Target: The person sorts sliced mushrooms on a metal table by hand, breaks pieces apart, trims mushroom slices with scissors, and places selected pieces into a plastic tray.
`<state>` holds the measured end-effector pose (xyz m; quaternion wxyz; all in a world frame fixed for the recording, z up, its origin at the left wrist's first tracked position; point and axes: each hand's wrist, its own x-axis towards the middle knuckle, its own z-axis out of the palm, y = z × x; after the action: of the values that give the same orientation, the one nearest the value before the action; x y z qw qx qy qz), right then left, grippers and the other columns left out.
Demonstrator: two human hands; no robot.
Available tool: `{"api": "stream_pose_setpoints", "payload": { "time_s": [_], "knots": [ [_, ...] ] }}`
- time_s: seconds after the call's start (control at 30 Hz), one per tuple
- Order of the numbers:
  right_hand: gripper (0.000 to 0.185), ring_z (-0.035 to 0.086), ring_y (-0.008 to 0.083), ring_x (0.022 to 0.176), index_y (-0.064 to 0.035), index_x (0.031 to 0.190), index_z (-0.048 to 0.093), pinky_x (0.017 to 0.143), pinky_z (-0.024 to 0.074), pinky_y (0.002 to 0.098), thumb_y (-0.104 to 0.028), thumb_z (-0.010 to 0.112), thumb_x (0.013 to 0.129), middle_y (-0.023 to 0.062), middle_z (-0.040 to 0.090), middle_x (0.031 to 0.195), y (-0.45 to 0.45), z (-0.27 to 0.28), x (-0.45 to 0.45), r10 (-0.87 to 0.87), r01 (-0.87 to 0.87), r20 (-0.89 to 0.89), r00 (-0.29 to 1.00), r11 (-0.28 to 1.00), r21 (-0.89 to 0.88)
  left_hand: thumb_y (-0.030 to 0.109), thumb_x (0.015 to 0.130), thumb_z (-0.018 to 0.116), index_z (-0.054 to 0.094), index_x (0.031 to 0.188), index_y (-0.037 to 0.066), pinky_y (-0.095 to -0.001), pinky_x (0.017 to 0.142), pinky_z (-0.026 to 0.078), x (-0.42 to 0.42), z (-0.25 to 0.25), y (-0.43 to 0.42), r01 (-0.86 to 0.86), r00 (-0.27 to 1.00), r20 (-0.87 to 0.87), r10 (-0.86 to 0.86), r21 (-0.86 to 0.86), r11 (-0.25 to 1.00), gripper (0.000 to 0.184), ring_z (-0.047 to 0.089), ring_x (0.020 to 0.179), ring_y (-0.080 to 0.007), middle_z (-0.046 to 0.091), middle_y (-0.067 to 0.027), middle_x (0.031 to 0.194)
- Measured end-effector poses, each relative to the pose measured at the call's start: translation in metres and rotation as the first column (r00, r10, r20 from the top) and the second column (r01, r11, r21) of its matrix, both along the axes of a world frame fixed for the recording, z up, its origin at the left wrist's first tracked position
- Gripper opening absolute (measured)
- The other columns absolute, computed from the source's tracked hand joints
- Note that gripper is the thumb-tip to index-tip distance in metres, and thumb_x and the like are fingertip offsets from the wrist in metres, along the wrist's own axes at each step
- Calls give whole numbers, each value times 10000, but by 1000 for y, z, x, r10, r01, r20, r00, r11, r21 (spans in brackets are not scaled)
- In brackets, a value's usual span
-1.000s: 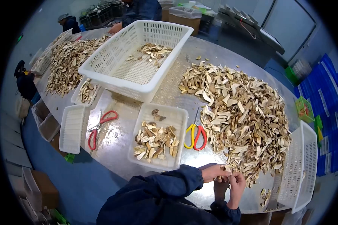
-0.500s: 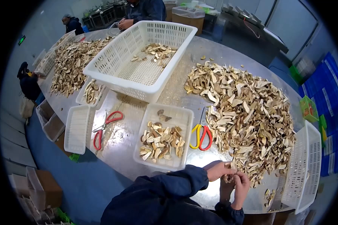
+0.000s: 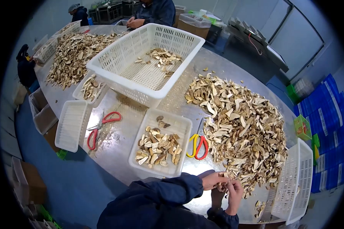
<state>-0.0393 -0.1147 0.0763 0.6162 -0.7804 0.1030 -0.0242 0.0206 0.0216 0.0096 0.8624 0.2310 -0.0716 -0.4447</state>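
At the near edge of the steel table (image 3: pixel 122 141), my left hand (image 3: pixel 215 180) and my right hand (image 3: pixel 235 194) meet, fingers pinched together on mushroom slices (image 3: pixel 221 186). A large heap of dried mushroom slices (image 3: pixel 244 129) lies just beyond them. Left of my hands is a white tray (image 3: pixel 145 128) with several slices. Between tray and heap rest scissors with a yellow and a red handle (image 3: pixel 197 146).
A big white perforated basket (image 3: pixel 103 82) holds some slices. Red-handled scissors (image 3: pixel 111 116), a small empty tray (image 3: pixel 72 126) and another slice heap (image 3: pixel 74 57) are at left. A white basket (image 3: pixel 294 183) leans at right. Co-workers (image 3: pixel 158 13) are across the table.
The whole view has shifted slightly. My hands stay together over the slices with small finger movements. The co-worker across the table has brought both hands together.
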Motion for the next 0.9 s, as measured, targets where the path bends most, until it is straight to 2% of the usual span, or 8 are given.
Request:
{"api": "stream_pose_setpoints", "payload": {
  "time_s": [0.43, 0.57, 0.6, 0.63, 0.7, 0.73, 0.77, 0.9],
  "knots": [
    [41, 463, 40, 622, -17, 819, 555, 565, 364, 188, -7, 588, 840, -37, 524, 700, -1, -16, -9, -73, 74, 71, 995, 997, 0, 190, 928, 569, 567, 1048, 95, -221, 601, 414, -4, -11, -9, 44, 997, -64, -50, -89, 995, 153, 538, 750, -68, 581, 19, 896],
    [90, 451, 43, 613, -8, 755, 559, 546, 352, 202, -39, 592, 832, -25, 508, 659, -11, -12, -18, -72, 73, 18, 997, 995, -66, 136, 905, 577, 572, 1062, 83, -267, 751, 526, -1, 11, 3, 82, 983, -166, -80, 10, 997, 166, 583, 878, -103, 584, 5, 921],
    [113, 466, 62, 601, 13, 742, 569, 539, 363, 217, -60, 601, 822, 3, 515, 635, -7, 4, -18, -71, 63, -37, 997, 978, -200, 43, 817, 596, 567, 1079, 65, -313, 791, 507, 2, -2, 5, -74, 843, 537, -28, 168, 983, 265, 586, 932, -172, 586, -47, 928],
    [128, 488, 89, 591, 27, 733, 579, 538, 381, 239, -73, 618, 804, 37, 530, 618, -10, 2, -20, -90, 82, -21, 996, 966, -246, -51, 729, 615, 563, 1097, 47, -358, 832, 489, 6, -16, 6, -468, 333, 943, 7, 159, 869, 384, 590, 985, -240, 587, -99, 936],
    [170, 543, 139, 612, 31, 757, 607, 563, 419, 276, -132, 616, 803, 86, 578, 660, -14, 12, -21, -45, 18, -87, 995, 958, -287, 24, 756, 585, 553, 1049, 38, -355, 803, 475, 6, -2, 7, -195, 781, 624, -26, 283, 939, 296, 590, 931, -238, 579, -103, 924],
    [172, 574, 196, 626, 28, 797, 622, 584, 437, 300, -143, 605, 808, 119, 600, 699, -18, 7, -22, -31, 4, -77, 997, 945, -326, 119, 847, 559, 553, 997, 35, -326, 737, 487, 4, 1, 3, -73, 980, 198, 36, 182, 981, 171, 588, 886, -203, 578, -84, 913],
    [159, 599, 243, 660, 18, 852, 639, 613, 458, 313, -129, 595, 810, 135, 616, 731, -20, 8, -21, -4, -17, -57, 998, 936, -352, 214, 939, 532, 553, 944, 32, -298, 670, 499, 1, 4, -1, -75, 973, -212, 95, 103, 992, 184, 585, 841, -169, 577, -65, 901],
    [194, 629, 245, 722, -15, 970, 652, 662, 486, 319, -118, 588, 818, 131, 647, 801, -40, 10, -3, -151, 151, 28, 988, 920, -361, 180, 928, 544, 511, 1097, 95, -215, 551, 405, 0, -3, -4, -60, 975, -214, 60, 6, 998, 192, 516, 824, -146, 532, -30, 964]
  ]
}}
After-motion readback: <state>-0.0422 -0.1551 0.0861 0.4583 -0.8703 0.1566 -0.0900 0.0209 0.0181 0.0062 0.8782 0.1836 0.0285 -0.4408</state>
